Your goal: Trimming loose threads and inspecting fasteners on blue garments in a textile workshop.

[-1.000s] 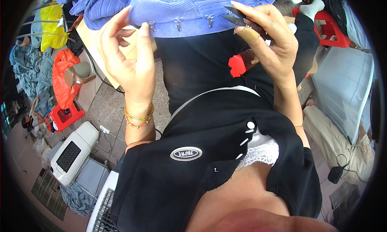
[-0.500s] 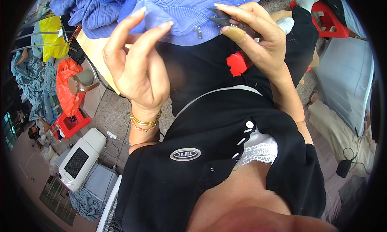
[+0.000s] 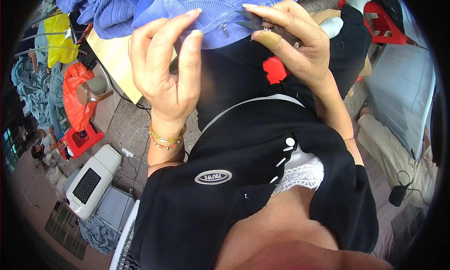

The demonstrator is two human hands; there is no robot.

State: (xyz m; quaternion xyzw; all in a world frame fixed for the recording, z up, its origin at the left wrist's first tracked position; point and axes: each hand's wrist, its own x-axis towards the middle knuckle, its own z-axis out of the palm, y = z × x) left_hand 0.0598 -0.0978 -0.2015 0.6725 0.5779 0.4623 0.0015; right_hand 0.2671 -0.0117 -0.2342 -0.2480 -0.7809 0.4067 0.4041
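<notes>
A blue ribbed knit garment (image 3: 206,14) lies across my lap and the board at the top, with small shiny bits stuck on it. In my right hand (image 3: 300,49) I hold thread snips (image 3: 251,20). Their two dark blades are spread apart and point left over the cloth. My left hand (image 3: 164,77) is raised at the cloth's near edge, thumb and index finger apart with nothing visible between them. Whether its fingertips touch the garment I cannot tell. A yellowish covering (image 3: 268,38) wraps my right thumb.
A pale wooden board (image 3: 119,63) is under the garment's left. Beyond it are a brown mug (image 3: 89,94), an orange-red bag (image 3: 75,84), a red stool (image 3: 82,141) and a white machine (image 3: 93,181). At right are another red stool (image 3: 389,28) and a translucent panel (image 3: 401,87).
My left hand has moved slightly right and its thumb and index finger now stand upright and apart. The snips have shifted a little left, with their blades still spread.
</notes>
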